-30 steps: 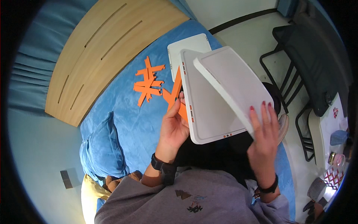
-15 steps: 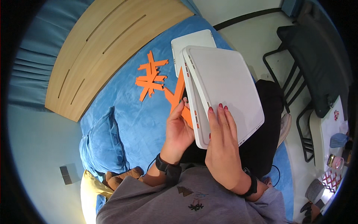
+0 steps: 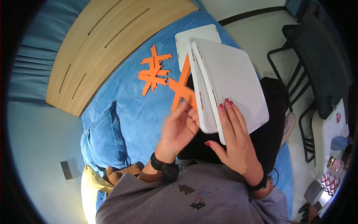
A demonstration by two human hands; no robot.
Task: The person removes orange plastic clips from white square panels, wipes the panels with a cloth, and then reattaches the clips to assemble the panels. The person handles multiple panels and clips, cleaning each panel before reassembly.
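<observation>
Far left of the upper white panel (image 3: 235, 74), the wooden headboard (image 3: 95, 61) borders the bed (image 3: 136, 123). A blue pillow (image 3: 102, 138) lies left of the panel, nearer the body, with a broad stretch of bed cover between them. Loose orange pieces (image 3: 151, 77) lie clustered left of the panel, apart from it. Closer on that side, an orange crossed piece (image 3: 181, 87) is beside the lower white panel (image 3: 207, 115), whose left edge juts from underneath. Right of the upper panel come a black-clad leg (image 3: 274, 108), pale floor (image 3: 253, 37) and a black chair (image 3: 311, 56).

The left hand (image 3: 181, 125), left of the panel, is half curled at the crossed piece; I cannot tell whether it grips. The right hand (image 3: 240, 149), flat, thumb spread, rests its fingers on the panel's near left part.
</observation>
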